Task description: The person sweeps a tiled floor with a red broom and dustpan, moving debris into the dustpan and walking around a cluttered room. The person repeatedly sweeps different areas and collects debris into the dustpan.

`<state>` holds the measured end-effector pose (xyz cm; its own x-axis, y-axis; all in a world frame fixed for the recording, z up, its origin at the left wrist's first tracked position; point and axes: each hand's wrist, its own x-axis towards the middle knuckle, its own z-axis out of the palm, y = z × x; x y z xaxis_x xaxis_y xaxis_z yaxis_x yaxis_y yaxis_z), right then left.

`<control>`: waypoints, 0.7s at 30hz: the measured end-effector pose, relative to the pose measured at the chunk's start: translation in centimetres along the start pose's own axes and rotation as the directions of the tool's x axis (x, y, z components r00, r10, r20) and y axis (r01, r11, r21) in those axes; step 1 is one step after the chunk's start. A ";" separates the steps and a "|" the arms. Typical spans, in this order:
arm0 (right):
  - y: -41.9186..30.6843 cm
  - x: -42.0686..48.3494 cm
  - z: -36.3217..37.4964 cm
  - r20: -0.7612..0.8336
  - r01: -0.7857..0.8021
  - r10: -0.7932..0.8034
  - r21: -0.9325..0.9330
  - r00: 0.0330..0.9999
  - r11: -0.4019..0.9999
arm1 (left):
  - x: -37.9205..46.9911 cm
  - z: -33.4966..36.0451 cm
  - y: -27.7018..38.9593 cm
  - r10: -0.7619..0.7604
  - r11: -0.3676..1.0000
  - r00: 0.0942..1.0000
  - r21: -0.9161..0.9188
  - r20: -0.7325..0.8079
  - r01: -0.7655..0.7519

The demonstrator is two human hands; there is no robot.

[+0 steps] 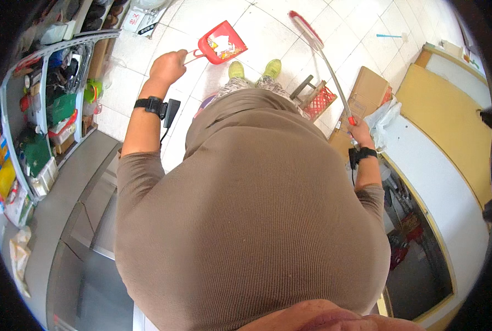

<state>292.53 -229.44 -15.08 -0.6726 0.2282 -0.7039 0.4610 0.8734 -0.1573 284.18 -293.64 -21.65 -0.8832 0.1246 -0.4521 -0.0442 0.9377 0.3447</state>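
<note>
My left hand grips the pale handle of a red plastic dustpan, held in front of me on the left. Bits of paper and wrapper litter lie in the pan. On the right, my right hand is closed around the long metal handle of a broom. The broom's red and white head points away from me, apart from the dustpan. Whether the broom head touches the tiled floor I cannot tell.
Open shelves packed with goods stand on the left. To the right are flattened cardboard, a red plastic crate, a white plastic bag and a yellow-topped cabinet. A blue-handled item lies on the floor farther off.
</note>
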 end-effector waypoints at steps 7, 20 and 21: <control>-4.6 5.1 9.8 -0.021 0.095 -0.094 0.022 0.995 0.995 | 3.6 -1.3 1.9 0.058 0.998 0.996 0.008 0.060 -0.059; -12.5 -5.2 7.9 0.246 0.231 -0.265 0.161 0.932 0.960 | 3.9 -0.7 3.4 -0.008 0.998 0.994 0.065 0.105 0.001; -12.2 -6.0 6.9 0.252 0.190 -0.233 0.185 0.939 0.964 | 3.8 -0.7 3.4 -0.012 0.998 0.994 0.062 0.104 0.006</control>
<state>294.98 -244.41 -13.76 -0.5936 -0.0976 -0.7988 0.4236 0.8061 -0.4132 280.34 -290.23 -21.61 -0.8291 0.1462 -0.5397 -0.0201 0.9568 0.2901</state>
